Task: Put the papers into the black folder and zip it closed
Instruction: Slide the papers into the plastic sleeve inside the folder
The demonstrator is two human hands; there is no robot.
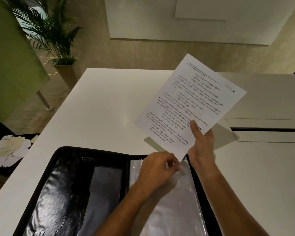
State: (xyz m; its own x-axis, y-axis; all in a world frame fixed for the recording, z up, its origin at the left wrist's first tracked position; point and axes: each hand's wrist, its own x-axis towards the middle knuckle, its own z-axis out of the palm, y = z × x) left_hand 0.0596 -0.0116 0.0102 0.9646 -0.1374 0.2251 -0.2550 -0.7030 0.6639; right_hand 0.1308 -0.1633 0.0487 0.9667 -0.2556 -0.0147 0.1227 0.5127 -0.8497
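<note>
The black folder (46, 193) lies open on the white table (99, 106), its glossy left flap toward me and clear plastic sleeves (175, 205) on its right half. My right hand (203, 138) holds a printed sheet of paper (191, 103) tilted above the folder's far right corner, thumb on the front of the page. My left hand (158, 169) pinches the top edge of a plastic sleeve right beside the paper's lowest corner.
A pile of paper scraps (8, 150) lies on a dark surface at the left. A potted palm (58, 40) stands beyond the table's far left corner. A slot with a raised lid (266, 128) is set in the table at the right.
</note>
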